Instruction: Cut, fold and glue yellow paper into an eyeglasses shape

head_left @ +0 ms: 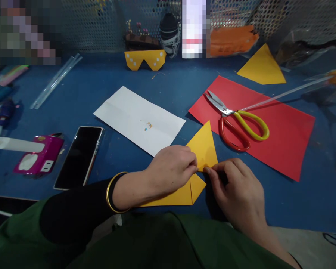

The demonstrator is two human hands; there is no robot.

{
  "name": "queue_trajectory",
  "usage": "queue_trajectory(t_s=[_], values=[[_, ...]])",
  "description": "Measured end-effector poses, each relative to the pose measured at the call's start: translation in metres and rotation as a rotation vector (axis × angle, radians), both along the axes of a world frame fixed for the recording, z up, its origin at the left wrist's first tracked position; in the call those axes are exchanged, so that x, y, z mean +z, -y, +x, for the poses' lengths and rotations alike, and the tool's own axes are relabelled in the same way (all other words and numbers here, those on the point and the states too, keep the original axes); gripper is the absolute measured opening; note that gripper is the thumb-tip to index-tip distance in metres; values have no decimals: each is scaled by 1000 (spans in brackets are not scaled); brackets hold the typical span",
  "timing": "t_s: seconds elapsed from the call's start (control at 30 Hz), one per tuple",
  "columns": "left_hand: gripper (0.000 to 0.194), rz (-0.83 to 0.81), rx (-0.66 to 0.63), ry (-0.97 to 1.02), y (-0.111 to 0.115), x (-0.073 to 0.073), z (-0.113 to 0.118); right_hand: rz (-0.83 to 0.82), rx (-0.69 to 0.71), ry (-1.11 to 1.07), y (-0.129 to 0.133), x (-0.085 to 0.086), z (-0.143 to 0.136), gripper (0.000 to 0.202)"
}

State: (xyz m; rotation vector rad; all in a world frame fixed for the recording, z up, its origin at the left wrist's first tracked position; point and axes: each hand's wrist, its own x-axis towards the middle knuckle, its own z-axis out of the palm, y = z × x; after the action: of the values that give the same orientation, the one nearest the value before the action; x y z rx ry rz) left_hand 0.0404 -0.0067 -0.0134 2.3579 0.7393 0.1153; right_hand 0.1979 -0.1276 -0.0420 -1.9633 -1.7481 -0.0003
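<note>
A folded sheet of yellow paper (204, 147) rises to a point between my hands. My left hand (172, 168) is closed over its left side, fingers curled on the paper. With thumb and forefinger, my right hand (240, 186) pinches its lower right corner. Under my left hand and wrist lies more yellow paper (179, 196) with a creased, pointed flap. Whether both parts are one sheet is hidden by my hand. Beyond my right hand, scissors (226, 112) with one red and one yellow handle lie open on a red sheet (280, 145).
White paper (140, 116) with small coloured bits lies ahead of my left hand. To the left are a phone (80, 157) and a magenta box (40, 157). A yellow paper mask (145, 59) and another yellow piece (263, 67) are at the back. A clear stick (288, 91) crosses the red sheet.
</note>
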Motion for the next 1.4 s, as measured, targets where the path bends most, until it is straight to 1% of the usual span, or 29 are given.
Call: queue_trajectory(t_s=[0.13,0.2,0.27,0.33,0.4,0.5,0.63,0.73,1.0,1.2,1.4], values=[[21,65,-27,-11,2,-2,-1,4,-16,20,-1,-1,-1,23],[19,67,-20,-19,1,-2,0,3,-25,38,-1,-1,-2,23],[15,27,4,-18,-2,0,0,-1,-28,50,-1,0,-2,23],[12,-53,35,-8,-6,2,0,-8,-24,51,-1,-1,-2,23],[13,-121,55,2,-9,5,1,-13,-19,50,-1,-1,-2,23],[18,-147,78,-17,-10,7,2,-21,-21,44,-1,-2,-2,23],[24,-124,127,-52,-5,7,5,-30,-30,33,-1,-3,-1,24],[27,-109,140,-53,-3,6,6,-31,-31,32,-2,-2,-1,24],[26,-42,107,-64,-2,3,7,-45,-35,-14,-1,-1,-2,22],[29,-6,80,-95,-1,2,7,-15,-51,-51,-3,-3,-1,15],[30,2,86,-91,0,0,8,-37,-63,-45,0,-6,5,12]])
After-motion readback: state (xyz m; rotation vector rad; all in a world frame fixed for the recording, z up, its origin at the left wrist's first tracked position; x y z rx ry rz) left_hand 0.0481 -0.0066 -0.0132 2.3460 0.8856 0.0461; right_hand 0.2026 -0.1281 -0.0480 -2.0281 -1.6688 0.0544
